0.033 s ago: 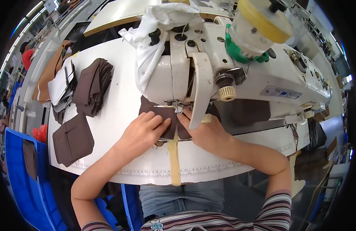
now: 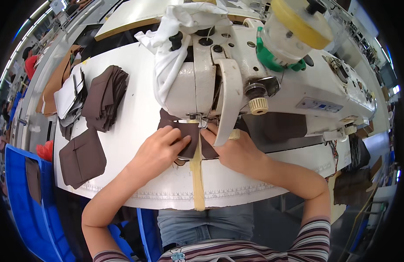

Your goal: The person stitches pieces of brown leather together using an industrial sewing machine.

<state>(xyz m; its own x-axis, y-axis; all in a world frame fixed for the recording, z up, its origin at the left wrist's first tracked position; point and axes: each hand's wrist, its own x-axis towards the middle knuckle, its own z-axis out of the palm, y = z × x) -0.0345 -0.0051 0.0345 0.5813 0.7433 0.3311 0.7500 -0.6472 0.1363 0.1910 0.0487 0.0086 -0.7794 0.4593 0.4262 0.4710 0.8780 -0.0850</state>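
A dark brown fabric piece lies under the presser foot of a white sewing machine. My left hand has its fingers curled on the left part of that fabric, thumb pressed against it. At the right of the needle area my right hand pinches the fabric close to the foot; the machine's pale lever hides some of its fingers. A yellow strip runs from the fabric toward me, over the table's front edge. Exactly where the needle enters is too small to make out.
Left on the white table stand a stack of brown fabric pieces, grey-white pieces and one brown pocket-like piece. A blue bin stands at the lower left. White cloth drapes the machine head. A person in red is far left.
My left hand has shifted very slightly to the left on the fabric. The right hand stays almost in place beside the presser foot.
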